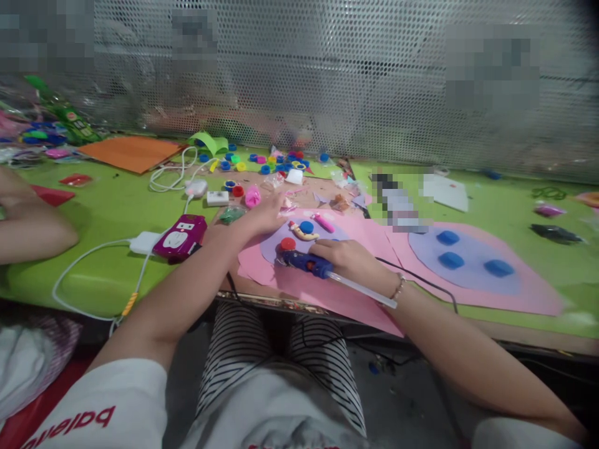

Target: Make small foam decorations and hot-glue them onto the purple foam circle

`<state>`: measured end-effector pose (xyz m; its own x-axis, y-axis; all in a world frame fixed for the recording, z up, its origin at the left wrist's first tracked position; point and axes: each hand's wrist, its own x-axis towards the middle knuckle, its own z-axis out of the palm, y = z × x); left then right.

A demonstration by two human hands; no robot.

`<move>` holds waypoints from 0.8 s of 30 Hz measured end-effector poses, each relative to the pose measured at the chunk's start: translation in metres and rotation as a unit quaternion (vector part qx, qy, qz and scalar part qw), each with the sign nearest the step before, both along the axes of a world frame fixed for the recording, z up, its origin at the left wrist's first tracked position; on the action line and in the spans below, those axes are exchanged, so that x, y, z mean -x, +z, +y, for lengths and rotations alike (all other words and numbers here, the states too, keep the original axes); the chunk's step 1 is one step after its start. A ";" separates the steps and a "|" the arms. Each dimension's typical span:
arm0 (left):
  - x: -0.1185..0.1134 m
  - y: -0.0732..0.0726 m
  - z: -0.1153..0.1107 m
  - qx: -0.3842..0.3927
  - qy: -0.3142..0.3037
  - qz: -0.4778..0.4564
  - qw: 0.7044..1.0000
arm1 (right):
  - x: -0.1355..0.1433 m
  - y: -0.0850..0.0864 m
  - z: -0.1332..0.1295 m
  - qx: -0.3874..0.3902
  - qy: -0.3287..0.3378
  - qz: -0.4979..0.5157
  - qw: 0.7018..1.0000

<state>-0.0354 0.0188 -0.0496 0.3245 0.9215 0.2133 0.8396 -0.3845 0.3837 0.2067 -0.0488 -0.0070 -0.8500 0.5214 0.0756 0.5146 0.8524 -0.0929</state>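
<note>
My right hand point(344, 257) is wrapped round a blue hot glue gun point(304, 262); a long clear glue stick point(362, 290) sticks out of its back end. The gun's front lies close to a red bottle cap point(287, 244) on a lilac paper piece point(269, 248), which rests on pink paper point(299, 290). Beside the cap are a blue cap point(306, 227), a small banana-shaped figure point(303, 234) and a bright pink piece point(324, 222). My left hand point(271, 215) reaches over the paper's far left edge, fingers stretched towards small plastic scraps point(290, 202).
Right of me lies another pink and lilac paper piece point(538, 293) with blue caps point(452, 260). A magenta power box point(180, 238) with white cables stands left, near another person's arm point(35, 218). Several loose caps point(265, 169) lie before the perforated metal panel point(299, 75).
</note>
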 end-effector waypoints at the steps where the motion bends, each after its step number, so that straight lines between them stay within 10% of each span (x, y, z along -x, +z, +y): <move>1: 0.000 0.000 0.000 0.000 -0.001 -0.001 1.000 | 0.000 0.000 0.000 0.000 0.000 0.002 1.000; 24: -0.001 -0.001 -0.001 0.024 0.028 -0.004 0.999 | -0.001 -0.002 0.002 -0.004 0.006 0.001 1.000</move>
